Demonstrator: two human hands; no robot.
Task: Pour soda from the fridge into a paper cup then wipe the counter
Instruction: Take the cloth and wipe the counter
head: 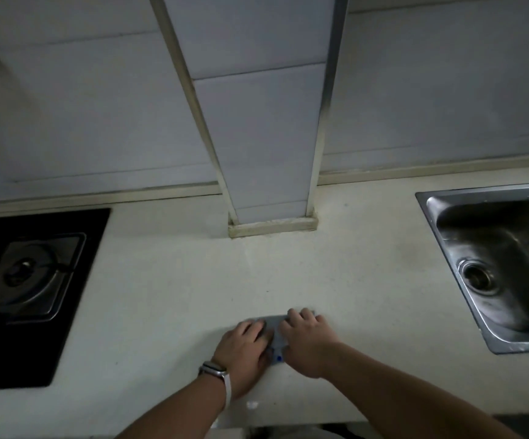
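A black glass gas hob fills the left edge of the frame, set flush into the pale surface, with one steel burner plate and its round dark cap in view (the rest runs out of frame). At the right edge sits a stainless steel sink, its basin dull and streaked, the round drain near its lower left part. Grey-white wall tiles cover the upper half. A tiled column with metal corner strips juts forward at top centre, ending in a cream skirting strip.
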